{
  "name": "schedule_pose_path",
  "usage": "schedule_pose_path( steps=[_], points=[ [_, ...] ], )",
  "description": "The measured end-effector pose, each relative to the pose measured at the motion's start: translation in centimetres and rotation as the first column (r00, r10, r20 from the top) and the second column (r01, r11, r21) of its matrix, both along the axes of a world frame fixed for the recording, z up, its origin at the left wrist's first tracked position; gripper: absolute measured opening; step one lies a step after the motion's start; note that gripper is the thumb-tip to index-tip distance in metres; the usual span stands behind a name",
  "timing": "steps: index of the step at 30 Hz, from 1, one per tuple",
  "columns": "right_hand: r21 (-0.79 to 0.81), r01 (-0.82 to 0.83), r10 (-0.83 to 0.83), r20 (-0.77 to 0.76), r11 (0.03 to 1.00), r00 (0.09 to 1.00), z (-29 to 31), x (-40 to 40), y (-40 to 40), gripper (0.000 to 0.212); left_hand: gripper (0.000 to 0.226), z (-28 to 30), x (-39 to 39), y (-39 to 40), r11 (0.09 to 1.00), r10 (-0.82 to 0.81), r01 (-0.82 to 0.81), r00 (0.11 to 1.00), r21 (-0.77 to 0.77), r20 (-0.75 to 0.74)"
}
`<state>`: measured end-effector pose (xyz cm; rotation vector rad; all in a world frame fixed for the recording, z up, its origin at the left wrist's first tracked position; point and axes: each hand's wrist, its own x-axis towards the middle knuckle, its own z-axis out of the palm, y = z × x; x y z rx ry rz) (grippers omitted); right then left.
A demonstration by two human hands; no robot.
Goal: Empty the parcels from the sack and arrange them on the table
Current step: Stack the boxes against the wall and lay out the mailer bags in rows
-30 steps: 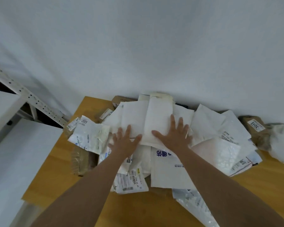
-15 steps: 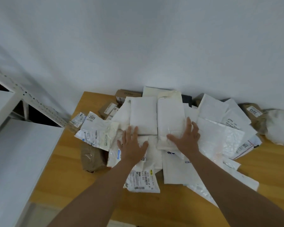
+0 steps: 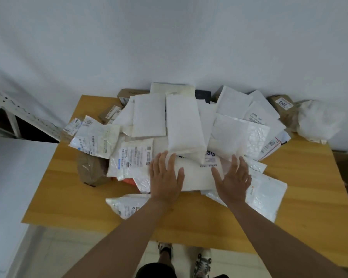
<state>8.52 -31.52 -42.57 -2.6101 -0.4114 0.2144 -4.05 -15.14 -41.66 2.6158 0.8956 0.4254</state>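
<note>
Hands (image 3: 166, 177) nearer, flat on parcel (image 3: 197, 175)

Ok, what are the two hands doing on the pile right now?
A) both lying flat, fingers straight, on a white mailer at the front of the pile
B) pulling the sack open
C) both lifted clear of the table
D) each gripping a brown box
A: the left hand and right hand lie flat with straight fingers on the front white mailer, gripping nothing.
</note>
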Motion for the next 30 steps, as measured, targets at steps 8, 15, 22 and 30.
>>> schedule_pose_path(
  steps=[8,15,22,30],
  points=[
    [0.034,0.118,-0.117,-0.03,0.992,0.993,-4.4,-1.8,-7.9,0.093,0.047,-3.3,-7.5,-3.9,0.951,0.302,-0.307,0.945,0.025,0.126],
    [0.073,-0.01,0.015,-0.07,0.997,0.997,-5.5,-4.2,-6.4,0.085,0.065,-7.2,-13.1,-6.9,0.844,0.412,-0.517,0.795,-0.143,-0.444],
    [-0.288,-0.229,0.204,-0.117,0.93,0.972,-7.6,-1.2,-11.2,0.077,0.048,-4.9,-7.4,-11.5,0.928,0.314,-0.323,0.946,-0.185,-0.076],
    [-0.335,-0.123,0.094,-0.1,0.934,0.99,-8.2,0.7,-18.4,0.097,0.028,-5.3,-2.0,-17.3,0.939,-0.33,0.34,0.934,-0.057,0.134]
  ],
)
